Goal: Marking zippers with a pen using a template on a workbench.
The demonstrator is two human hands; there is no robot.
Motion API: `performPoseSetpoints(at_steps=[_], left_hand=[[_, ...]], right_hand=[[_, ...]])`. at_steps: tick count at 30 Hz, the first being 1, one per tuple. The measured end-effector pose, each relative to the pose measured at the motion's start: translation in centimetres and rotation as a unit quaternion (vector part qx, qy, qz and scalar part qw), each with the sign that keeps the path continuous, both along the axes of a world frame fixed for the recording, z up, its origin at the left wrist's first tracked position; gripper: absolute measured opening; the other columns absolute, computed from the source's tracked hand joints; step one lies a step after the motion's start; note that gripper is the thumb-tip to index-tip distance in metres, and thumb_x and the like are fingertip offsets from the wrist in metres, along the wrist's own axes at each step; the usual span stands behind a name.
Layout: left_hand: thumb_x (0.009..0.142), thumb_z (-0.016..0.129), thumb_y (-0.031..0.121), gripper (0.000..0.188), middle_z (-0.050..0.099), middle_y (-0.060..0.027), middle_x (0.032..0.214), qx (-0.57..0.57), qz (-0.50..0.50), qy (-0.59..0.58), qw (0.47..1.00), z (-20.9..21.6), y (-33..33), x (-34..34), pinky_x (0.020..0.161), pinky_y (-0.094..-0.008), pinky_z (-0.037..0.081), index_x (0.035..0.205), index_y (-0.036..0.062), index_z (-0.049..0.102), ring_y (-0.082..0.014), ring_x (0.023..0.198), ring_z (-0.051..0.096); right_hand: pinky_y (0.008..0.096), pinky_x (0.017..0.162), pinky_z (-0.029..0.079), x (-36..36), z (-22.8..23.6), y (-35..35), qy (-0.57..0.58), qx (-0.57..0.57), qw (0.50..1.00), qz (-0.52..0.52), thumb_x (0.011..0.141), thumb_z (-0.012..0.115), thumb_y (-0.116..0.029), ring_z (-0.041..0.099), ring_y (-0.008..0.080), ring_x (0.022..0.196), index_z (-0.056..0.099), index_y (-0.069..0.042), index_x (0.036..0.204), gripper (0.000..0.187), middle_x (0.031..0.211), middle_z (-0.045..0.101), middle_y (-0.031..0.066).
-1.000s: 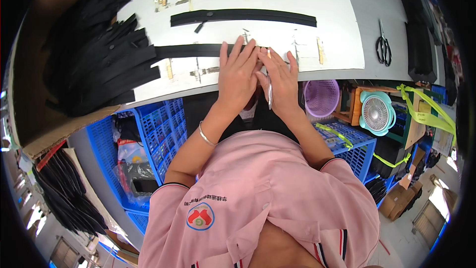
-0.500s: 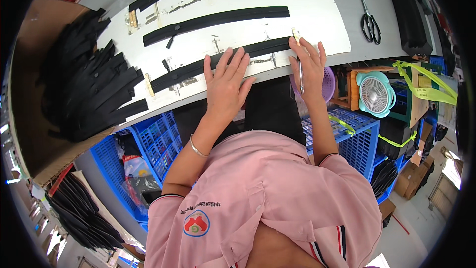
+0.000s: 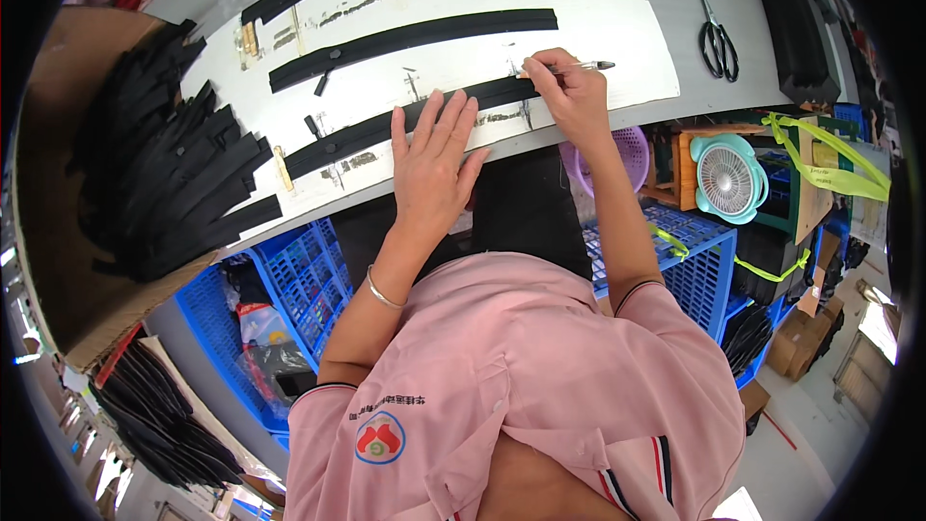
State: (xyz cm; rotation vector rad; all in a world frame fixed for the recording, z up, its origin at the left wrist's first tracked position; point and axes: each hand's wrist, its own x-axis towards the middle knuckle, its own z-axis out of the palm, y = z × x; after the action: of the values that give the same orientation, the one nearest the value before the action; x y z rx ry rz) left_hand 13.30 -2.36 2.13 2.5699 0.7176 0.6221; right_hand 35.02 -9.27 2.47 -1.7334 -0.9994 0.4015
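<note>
A long black zipper (image 3: 362, 137) lies stretched along the near edge of a white marked board (image 3: 617, 48), its small pull tab sticking out near the left end. My left hand (image 3: 431, 169) rests flat over the zipper's middle with fingers spread. In my right hand (image 3: 577, 101) a pen (image 3: 598, 66) is pinched, its shaft pointing right. The pen's tip is close to the zipper's right end; whether it touches I cannot tell, since my fingers cover that spot. Beyond them, a second black zipper (image 3: 415, 44) lies roughly parallel on the board.
At the left, a cardboard box (image 3: 48, 125) bears heaped black zippers (image 3: 178, 150). Black-handled scissors (image 3: 717, 43) lie on the grey table right of the board. Below the table edge are a purple basket (image 3: 632, 159), a turquoise fan (image 3: 730, 178) and blue crates (image 3: 699, 280).
My right hand has gone from lying open at the zipper's right end to pinching the pen, slightly farther left. The pen has swung from pointing toward me to pointing right. My left hand stays put.
</note>
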Motion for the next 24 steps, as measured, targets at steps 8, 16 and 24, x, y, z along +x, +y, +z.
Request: performPoseSetpoints(at_steps=[8,16,24], left_hand=[[0.093,0.075,0.026,0.056,0.060,-0.0064,0.150,0.011,-0.001,-0.002,1.000,-0.1,0.1,-0.1,0.124,-0.0591,0.021,0.143,0.0070,0.062,-0.0297,0.143,0.050],[0.093,0.076,0.026,0.055,0.060,-0.0060,0.149,0.009,0.000,0.002,1.000,0.1,0.1,0.0,0.125,-0.0583,0.021,0.143,0.0071,0.063,-0.0294,0.143,0.050],[0.093,0.076,0.026,0.055,0.061,-0.0058,0.149,0.004,0.000,-0.003,1.000,0.0,0.1,-0.1,0.125,-0.0572,0.021,0.143,0.0082,0.063,-0.0289,0.143,0.050]], right_hand=[[0.0248,0.063,0.050,0.0,-0.6,0.0,-0.068,-0.005,0.998,0.016,0.100,0.071,-0.015,0.064,0.0084,0.069,0.075,0.001,0.101,0.016,0.085,0.074,0.0050],[0.0251,0.066,0.050,-0.1,-0.4,-0.2,-0.061,0.018,0.998,0.008,0.100,0.069,-0.010,0.065,0.0098,0.073,0.073,0.002,0.099,0.013,0.086,0.073,0.0063],[0.0288,0.061,0.049,0.8,-0.6,-0.5,-0.118,0.011,0.989,0.083,0.100,0.067,-0.013,0.066,0.0144,0.065,0.073,0.004,0.089,0.021,0.073,0.071,0.0079]])
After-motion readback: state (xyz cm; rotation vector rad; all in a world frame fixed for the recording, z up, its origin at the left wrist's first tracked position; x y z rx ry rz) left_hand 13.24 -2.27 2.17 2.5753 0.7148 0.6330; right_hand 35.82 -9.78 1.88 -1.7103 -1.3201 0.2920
